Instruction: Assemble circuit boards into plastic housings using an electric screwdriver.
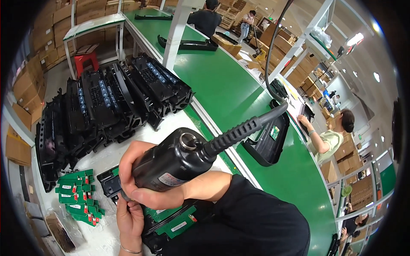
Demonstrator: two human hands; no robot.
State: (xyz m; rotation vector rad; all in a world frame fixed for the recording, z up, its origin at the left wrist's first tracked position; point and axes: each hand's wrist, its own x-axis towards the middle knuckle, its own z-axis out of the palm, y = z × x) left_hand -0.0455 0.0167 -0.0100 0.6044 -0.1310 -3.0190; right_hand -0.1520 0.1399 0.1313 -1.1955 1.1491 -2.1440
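Observation:
My right hand (pixel 149 187) is wrapped around a black corded electric screwdriver (pixel 166 160), held at a slant over the white work surface. Its thick cable runs up and away to the right. The screwdriver's tip is hidden behind my hand. Just below, my left hand (pixel 130 219), with a thin bracelet at the wrist, has thumb and fingers pinched together close to the driver's lower end. What they hold, if anything, cannot be made out. Under both hands lies a black plastic housing (pixel 112 184) with green circuit boards (pixel 177 225), partly covered by my hands and dark sleeve.
Left of my hands are stacked green circuit boards (pixel 77 198). Black plastic housings (pixel 102 98) pile up behind them. A green conveyor belt (pixel 230 85) on the right carries an open black housing (pixel 267 145). Across it a person (pixel 331 138) works; a white post (pixel 175 38) stands alongside.

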